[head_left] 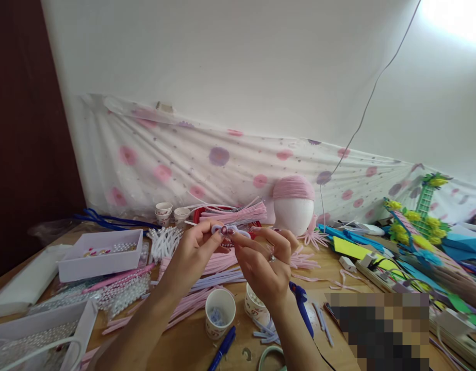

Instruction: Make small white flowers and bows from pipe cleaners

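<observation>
Above the middle of the table, a pale lavender pipe cleaner (242,231), bent into small loops, is pinched between the fingertips of both hands. My left hand (199,248) closes thumb and fingers on its left part. My right hand (265,264), wearing a ring, grips it from the right, and the fingertips of the two hands nearly meet. Fingers hide much of the piece. Below the hands stand a paper cup (219,314) with small bluish bits inside and a second paper cup (255,308), partly behind my right hand. Short lavender pipe cleaner pieces (267,332) lie beside it.
A blue pen (223,349), a blue glue gun (302,308) and a tape roll (272,355) lie in front. Behind are pink pipe cleaners (245,212) and a foam head (294,214). White bead boxes (102,264) stand left; a power strip (388,281) and another person's hand (462,288) are right.
</observation>
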Tool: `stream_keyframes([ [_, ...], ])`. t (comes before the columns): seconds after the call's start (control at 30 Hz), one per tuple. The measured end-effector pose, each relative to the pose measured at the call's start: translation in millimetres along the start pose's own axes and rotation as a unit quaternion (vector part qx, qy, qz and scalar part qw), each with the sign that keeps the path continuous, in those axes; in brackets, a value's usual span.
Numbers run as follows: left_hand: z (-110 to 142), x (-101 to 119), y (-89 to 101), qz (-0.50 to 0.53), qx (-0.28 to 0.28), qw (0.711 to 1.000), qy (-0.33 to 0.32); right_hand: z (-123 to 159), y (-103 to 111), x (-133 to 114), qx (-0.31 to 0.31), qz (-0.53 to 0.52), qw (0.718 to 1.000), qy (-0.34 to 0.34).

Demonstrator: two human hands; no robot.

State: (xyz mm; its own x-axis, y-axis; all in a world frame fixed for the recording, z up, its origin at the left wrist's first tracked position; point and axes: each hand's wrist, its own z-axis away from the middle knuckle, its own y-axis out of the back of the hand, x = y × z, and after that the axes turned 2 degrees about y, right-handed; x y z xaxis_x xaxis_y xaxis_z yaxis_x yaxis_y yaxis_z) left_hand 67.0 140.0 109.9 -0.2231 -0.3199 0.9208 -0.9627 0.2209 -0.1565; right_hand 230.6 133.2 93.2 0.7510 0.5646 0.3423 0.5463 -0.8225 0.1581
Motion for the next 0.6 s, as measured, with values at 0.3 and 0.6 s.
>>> stream_keyframes([
  [0.3,2.4,0.3,-1.0,-0.070,0.030,0.991,-0.110,-10.4,5.1,2.9,-0.014,-0.307,0.894,-0.327],
  [0.6,2.9,-0.4,-1.6,-0.174,0.027,0.971,-0.163,-16.3,-3.5,1.9,-0.045,-0.538,0.646,-0.540],
])
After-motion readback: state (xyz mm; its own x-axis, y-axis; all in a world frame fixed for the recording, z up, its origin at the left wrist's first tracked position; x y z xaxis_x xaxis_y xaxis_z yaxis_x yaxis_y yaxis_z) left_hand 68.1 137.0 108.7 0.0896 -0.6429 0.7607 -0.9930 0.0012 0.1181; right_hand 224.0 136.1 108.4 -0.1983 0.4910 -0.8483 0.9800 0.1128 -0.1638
